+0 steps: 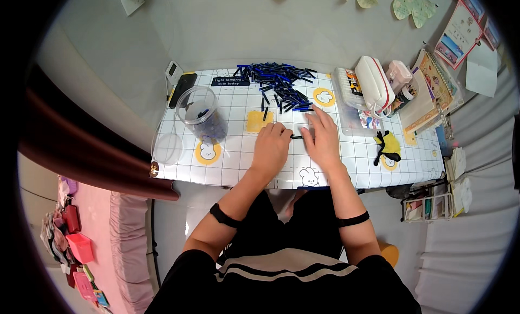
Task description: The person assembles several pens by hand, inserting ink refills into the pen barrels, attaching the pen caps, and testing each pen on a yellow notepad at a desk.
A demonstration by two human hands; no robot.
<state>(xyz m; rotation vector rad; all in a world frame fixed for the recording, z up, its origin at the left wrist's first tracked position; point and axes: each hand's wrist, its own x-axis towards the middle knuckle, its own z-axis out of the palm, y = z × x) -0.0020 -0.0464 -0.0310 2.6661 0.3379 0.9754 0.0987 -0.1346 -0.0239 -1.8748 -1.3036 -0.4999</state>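
A dark tube (296, 137), like a small pen ink cartridge, sticks out from the pinched fingers of my left hand (271, 147) over the table's middle. Its other end points at the thumb of my right hand (324, 139); whether they touch I cannot tell. The right fingers are spread, and their tips reach the near edge of a loose pile of blue and black ink cartridges (279, 78). A single cartridge (265, 114) lies apart, just beyond my left hand. To the left stands a clear round jar (198, 105) without its lid, with something bluish inside.
The clear lid (167, 149) lies left of the jar, near a black phone (183, 90). On the right are a plastic case (352, 120), a white pouch (374, 85), notebooks (433, 92) and a black-and-yellow cloth item (389, 147). A wall (227, 27) closes off the far side.
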